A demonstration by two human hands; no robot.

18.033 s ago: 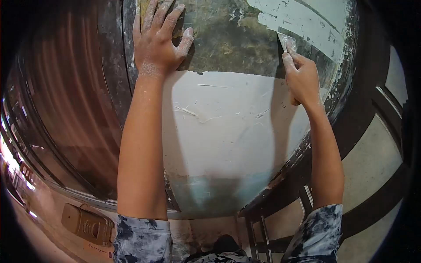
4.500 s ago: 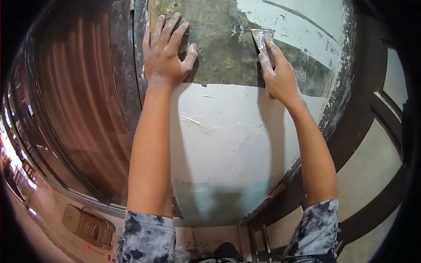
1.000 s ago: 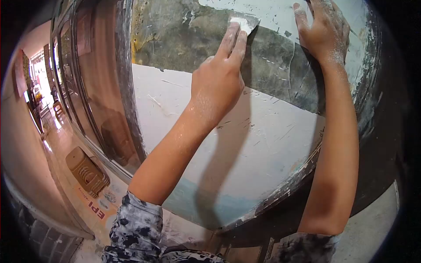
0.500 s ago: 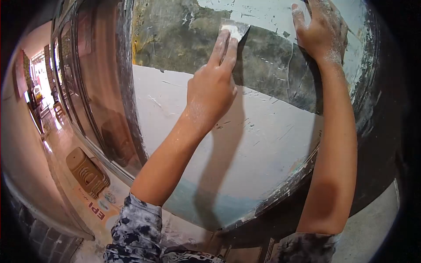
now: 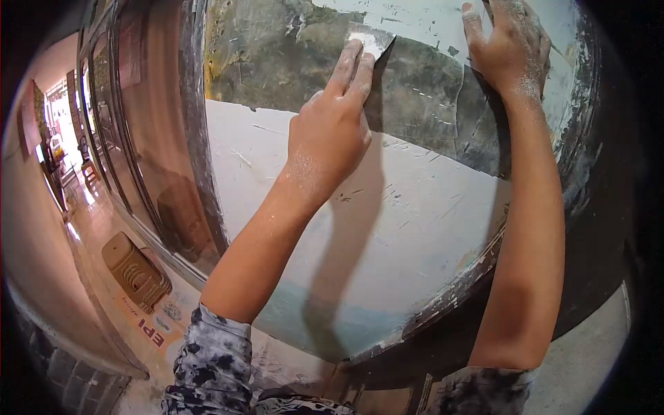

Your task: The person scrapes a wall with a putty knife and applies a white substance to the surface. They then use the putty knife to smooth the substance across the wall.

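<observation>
A putty knife (image 5: 373,40) with white paste on its metal blade lies against the upper part of a wall panel (image 5: 304,173). My left hand (image 5: 330,128) grips it from below, two dusty fingers stretched along the blade and the others folded under. The blade touches a grey-green bare band (image 5: 422,104) between white coated areas. At the upper right, my right hand (image 5: 510,52) is close to the panel, thumb apart and outer fingers curled. A dark sliver shows by its index finger; the fingertips are cut off, so what it holds cannot be made out.
On the left stand dark-framed glass panels (image 5: 149,124) beside a passage. Stacked brown plastic stools (image 5: 135,270) rest on the floor near a printed sheet (image 5: 149,332). A dark surface (image 5: 595,228) borders the panel's right side.
My left hand and forearm have shifted slightly left and down, while the putty knife stays at nearly the same place. My right hand has barely moved.
</observation>
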